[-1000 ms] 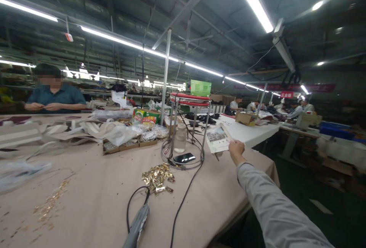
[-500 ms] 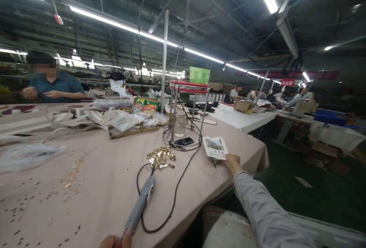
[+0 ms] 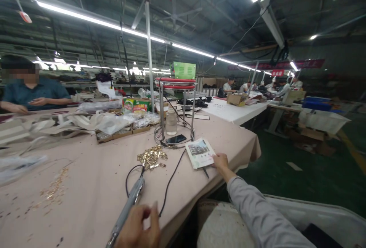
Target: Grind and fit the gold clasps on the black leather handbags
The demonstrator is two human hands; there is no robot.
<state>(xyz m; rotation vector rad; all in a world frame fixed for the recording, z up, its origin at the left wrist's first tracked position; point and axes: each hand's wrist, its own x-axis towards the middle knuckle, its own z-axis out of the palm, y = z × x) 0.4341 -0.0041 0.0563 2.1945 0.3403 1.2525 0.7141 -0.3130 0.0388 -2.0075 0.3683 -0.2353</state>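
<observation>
My right hand point(image 3: 220, 161) rests on the near corner of a small booklet point(image 3: 199, 152) lying flat on the beige table point(image 3: 85, 187), fingers closed on its edge. A pen point(image 3: 206, 172) lies just under it. My left hand point(image 3: 138, 229) is at the bottom edge, fingers curled around the grey handle of a corded hand tool point(image 3: 127, 206). Its black cable point(image 3: 171, 175) loops towards a pile of small gold metal clips point(image 3: 151, 157).
A wire stand point(image 3: 174, 114) with a red ring top holds a bottle and a phone. Boxes and plastic bags point(image 3: 114, 124) lie behind. A person in a blue shirt point(image 3: 28, 91) sits at far left. Other people work at white tables point(image 3: 234, 110) to the right.
My right hand brought the booklet down from the air onto the table and nearer to me. My left hand came into view and closed on the tool handle. The view dropped.
</observation>
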